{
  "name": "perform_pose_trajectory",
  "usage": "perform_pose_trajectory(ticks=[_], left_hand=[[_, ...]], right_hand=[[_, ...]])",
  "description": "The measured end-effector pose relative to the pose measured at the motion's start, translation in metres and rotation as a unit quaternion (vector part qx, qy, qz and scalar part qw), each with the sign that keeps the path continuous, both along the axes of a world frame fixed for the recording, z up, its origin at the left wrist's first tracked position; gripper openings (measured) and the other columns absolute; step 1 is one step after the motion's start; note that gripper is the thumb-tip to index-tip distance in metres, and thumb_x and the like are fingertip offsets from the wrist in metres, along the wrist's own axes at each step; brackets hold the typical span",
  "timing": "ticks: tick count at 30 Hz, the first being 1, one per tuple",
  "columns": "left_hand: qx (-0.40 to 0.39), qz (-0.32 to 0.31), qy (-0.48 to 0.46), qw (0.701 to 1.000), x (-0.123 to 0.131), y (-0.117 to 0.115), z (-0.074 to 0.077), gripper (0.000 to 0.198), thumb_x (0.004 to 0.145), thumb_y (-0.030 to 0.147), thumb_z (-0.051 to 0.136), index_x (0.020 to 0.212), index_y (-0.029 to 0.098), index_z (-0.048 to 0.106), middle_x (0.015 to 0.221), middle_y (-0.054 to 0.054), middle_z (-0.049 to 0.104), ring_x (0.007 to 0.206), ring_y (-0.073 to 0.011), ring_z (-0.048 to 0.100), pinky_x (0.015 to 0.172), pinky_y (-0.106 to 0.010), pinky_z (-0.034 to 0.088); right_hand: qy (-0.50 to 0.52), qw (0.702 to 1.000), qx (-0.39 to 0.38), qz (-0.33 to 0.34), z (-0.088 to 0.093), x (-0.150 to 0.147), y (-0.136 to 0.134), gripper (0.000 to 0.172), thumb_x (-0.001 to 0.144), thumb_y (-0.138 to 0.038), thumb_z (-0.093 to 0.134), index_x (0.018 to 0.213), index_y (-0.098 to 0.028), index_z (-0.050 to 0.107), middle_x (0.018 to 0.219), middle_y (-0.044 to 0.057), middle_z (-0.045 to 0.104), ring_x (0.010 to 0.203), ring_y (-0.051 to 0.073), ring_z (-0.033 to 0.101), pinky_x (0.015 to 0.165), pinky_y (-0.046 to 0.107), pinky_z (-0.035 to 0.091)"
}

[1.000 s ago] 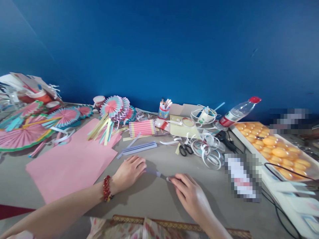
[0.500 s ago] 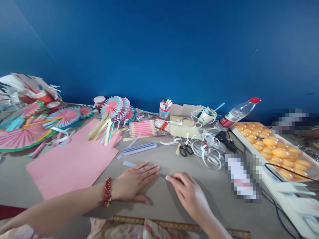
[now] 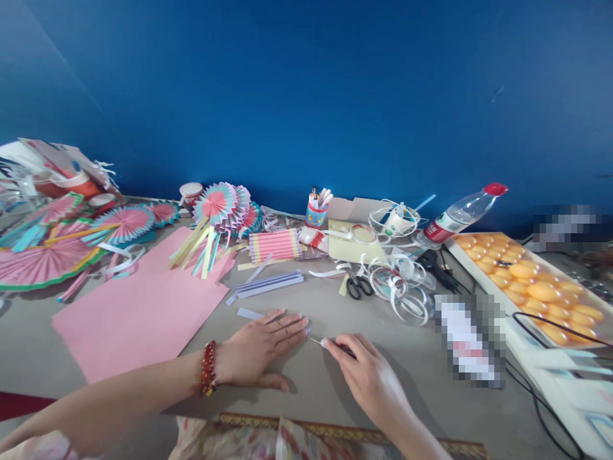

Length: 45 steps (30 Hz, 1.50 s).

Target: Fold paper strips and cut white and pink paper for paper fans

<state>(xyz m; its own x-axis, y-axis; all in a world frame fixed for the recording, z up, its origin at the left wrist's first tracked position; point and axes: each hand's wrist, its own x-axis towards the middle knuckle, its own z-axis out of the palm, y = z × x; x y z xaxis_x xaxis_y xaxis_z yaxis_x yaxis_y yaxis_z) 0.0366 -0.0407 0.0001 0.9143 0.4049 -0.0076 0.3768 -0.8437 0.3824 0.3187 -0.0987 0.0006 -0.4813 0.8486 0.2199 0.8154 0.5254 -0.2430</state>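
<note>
Palm down on the table, my left hand (image 3: pixel 265 348) lies flat with its fingers stretched out over a narrow lavender paper strip (image 3: pixel 248 314). One end of the strip shows beyond the back of the hand, and a small bit peeks out at the fingertips. My right hand (image 3: pixel 368 377) is closed in a pinch around a thin metal-shafted tool (image 3: pixel 315 340) with a dark handle. Its tip points left and reaches the strip's end at my left fingertips. The exact kind of tool is hidden by the fingers. Lavender folded strips (image 3: pixel 271 285) lie just behind.
Pink paper sheets (image 3: pixel 138 319) lie at left, near pleated paper fans (image 3: pixel 122 227). Behind are a pink rolled-paper panel (image 3: pixel 274 245) and a pen cup (image 3: pixel 316 216). Scissors (image 3: pixel 359 285), curled white strips (image 3: pixel 407 300), a bottle (image 3: pixel 460 217) and a box of orange balls (image 3: pixel 536 287) stand right.
My right hand has shifted slightly right, and more of the tool's metal shaft shows between the hands. My left hand stays flat on the strip. The view has moved a little.
</note>
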Motion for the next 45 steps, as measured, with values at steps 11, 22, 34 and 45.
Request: perform_pose_trajectory(ticks=[11,22,34,45], left_hand=[[0.003,0.002,-0.006,1.000,0.000,-0.001,-0.001,0.090,0.092,0.065,0.046,0.157,0.017,0.007,0.160,-0.013,0.019,0.148,-0.0276,0.019,0.122,-0.046,0.007],[0.012,0.004,-0.013,1.000,0.001,-0.001,-0.001,0.090,0.091,0.065,0.048,0.157,0.017,0.009,0.160,-0.013,0.020,0.148,-0.0275,0.020,0.122,-0.046,0.009],[0.007,0.005,-0.016,1.000,0.001,-0.001,0.000,0.090,0.091,0.065,0.048,0.157,0.017,0.009,0.160,-0.013,0.022,0.148,-0.0276,0.020,0.122,-0.046,0.008],[0.004,0.008,-0.021,1.000,-0.016,0.009,0.011,0.088,0.092,0.063,0.049,0.157,0.019,0.008,0.161,-0.012,0.019,0.148,-0.0278,0.019,0.122,-0.046,0.010]], right_hand=[[0.020,0.999,0.010,0.028,-0.001,-0.004,0.001,0.041,0.092,-0.006,0.039,0.121,-0.020,0.065,0.095,0.008,0.064,0.086,0.017,0.062,0.076,0.026,0.054],[0.027,0.999,-0.001,0.026,-0.003,-0.006,-0.001,0.041,0.094,-0.007,0.038,0.123,-0.018,0.064,0.095,0.008,0.063,0.086,0.018,0.062,0.077,0.028,0.055],[0.036,0.999,0.026,0.002,-0.001,-0.020,-0.007,0.038,0.096,-0.011,0.038,0.120,-0.020,0.066,0.090,0.008,0.063,0.081,0.018,0.062,0.075,0.028,0.056],[0.026,1.000,0.012,-0.007,-0.003,-0.027,-0.007,0.038,0.093,-0.007,0.039,0.117,-0.020,0.066,0.092,0.009,0.062,0.083,0.019,0.061,0.072,0.029,0.055]])
